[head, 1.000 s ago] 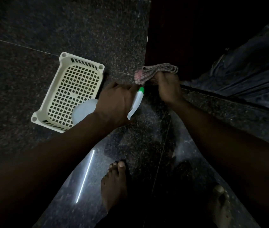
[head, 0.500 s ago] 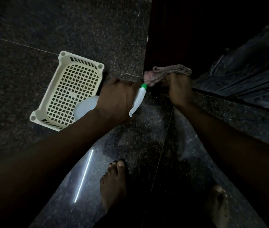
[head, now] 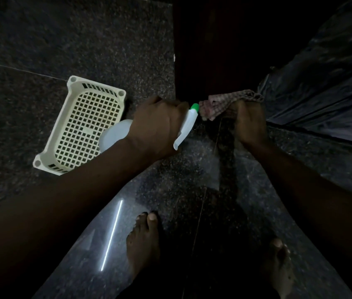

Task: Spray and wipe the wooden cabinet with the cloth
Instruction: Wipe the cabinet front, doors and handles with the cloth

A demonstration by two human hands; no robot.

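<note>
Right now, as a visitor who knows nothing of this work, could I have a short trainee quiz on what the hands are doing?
1. True or false: the left hand grips the spray bottle.
2. Which hand grips the checked cloth? A) left B) right C) neither
3. Fill in: the bottle's nozzle tip is ____ in colour.
Key: 1 true; 2 B, the right hand; 3 green.

No text, label, brand, number or sign can be read anywhere in this dim view.
</note>
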